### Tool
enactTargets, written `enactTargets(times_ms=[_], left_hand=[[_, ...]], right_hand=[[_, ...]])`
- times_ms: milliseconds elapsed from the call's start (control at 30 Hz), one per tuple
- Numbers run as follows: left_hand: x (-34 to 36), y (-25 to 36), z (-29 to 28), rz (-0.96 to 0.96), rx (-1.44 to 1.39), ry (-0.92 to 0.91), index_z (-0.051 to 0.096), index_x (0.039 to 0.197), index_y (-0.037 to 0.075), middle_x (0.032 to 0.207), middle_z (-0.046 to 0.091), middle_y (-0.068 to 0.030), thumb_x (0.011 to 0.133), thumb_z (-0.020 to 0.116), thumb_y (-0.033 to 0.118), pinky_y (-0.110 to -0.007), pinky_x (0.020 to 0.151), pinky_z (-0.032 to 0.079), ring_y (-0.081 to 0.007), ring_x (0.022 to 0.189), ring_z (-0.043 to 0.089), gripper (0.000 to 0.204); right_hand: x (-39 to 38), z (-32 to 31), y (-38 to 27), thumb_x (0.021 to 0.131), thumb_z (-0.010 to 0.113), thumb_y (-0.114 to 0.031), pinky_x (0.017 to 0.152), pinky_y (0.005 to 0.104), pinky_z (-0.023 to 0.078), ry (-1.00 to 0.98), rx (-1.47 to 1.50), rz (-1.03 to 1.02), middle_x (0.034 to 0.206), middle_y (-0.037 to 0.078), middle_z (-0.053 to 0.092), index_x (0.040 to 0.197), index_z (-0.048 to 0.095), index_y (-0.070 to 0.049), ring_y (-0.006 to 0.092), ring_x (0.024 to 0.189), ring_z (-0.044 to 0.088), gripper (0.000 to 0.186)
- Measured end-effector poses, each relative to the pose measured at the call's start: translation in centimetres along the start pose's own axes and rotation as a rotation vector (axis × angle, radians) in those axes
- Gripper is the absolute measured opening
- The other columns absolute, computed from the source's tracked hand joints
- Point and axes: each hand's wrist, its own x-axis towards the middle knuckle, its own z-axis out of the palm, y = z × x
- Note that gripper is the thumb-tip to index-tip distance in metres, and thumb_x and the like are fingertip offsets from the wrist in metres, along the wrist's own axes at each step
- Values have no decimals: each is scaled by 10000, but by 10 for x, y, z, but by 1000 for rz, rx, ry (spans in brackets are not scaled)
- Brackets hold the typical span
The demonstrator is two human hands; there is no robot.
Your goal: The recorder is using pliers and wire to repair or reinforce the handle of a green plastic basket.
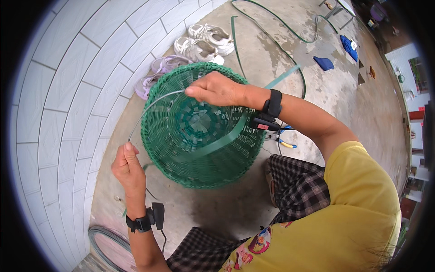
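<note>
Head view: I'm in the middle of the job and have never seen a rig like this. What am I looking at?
There is no machine here: you see a person's two bare hands. The picture comes from a fisheye camera on the person's head, looking down, so straight edges bend near the rim. The left hand and right hand each grip a grey wire, which arcs between them above the left side of a green basket. The basket stands on the floor. Pliers lie to its right, white shoes beyond it, and a grey coil at lower left.
</note>
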Motion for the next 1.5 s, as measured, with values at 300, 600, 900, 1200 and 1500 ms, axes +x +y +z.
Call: enactTargets(times_ms=[300,600,900,1200,1500], left_hand=[[-3,-17,13,-234,-119,-52,495,664,62,520,302,72,966,458,336,-218,450,195,-25,481,261,410],[4,-65,4,-334,-117,-146,453,643,79,512,299,72,967,447,365,-217,448,197,-23,480,265,432],[2,-107,3,-353,-230,-149,450,648,93,516,337,61,953,464,396,-212,400,198,-26,425,276,431],[-1,-76,4,-324,-201,-11,470,637,73,533,335,64,960,471,355,-211,439,193,-19,468,269,428],[3,-22,9,-352,-192,-7,485,627,65,508,310,69,953,490,347,-220,429,171,-19,461,263,431]], right_hand=[[-47,-2,27,888,569,-305,580,364,450,-71,-260,305,610,149,571,726,592,13,252,585,577,358],[-41,5,20,857,630,-303,471,338,369,-73,-157,161,496,97,437,588,487,5,168,460,397,433],[-29,5,9,828,638,-243,481,355,362,-175,-42,19,503,126,423,572,482,14,186,466,384,395],[-18,3,24,898,564,-371,507,314,390,-32,106,89,525,94,455,615,527,-15,168,503,460,456],[-40,-44,26,886,558,-311,784,439,464,627,-626,-260,889,196,625,1150,511,-25,394,826,586,392]])
